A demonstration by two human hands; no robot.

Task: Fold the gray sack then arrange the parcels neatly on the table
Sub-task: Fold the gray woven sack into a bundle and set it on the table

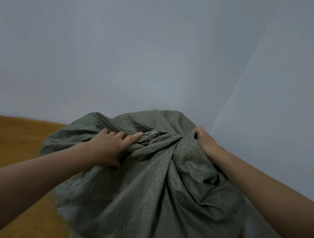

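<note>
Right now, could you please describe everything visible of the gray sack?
The sack is gray-green, crinkled woven-looking cloth, bulging and unfolded, heaped on the wooden table. Its folds gather toward a bunched neck where a bit of white cord shows. The left hand grips that bunch; the right hand clutches cloth beside it.

On my feed a plain grey-blue wall [137, 55] fills everything above and beyond both the left hand [108, 147] and the right hand [205, 140]. Out past the right hand a paler wall face [289, 88] takes over. The edge between the two slants up and away from just above that hand. Both look smooth and matt on my screen. Below the right forearm I see a blurred whitish patch [252, 229], too soft for me to identify.
</note>
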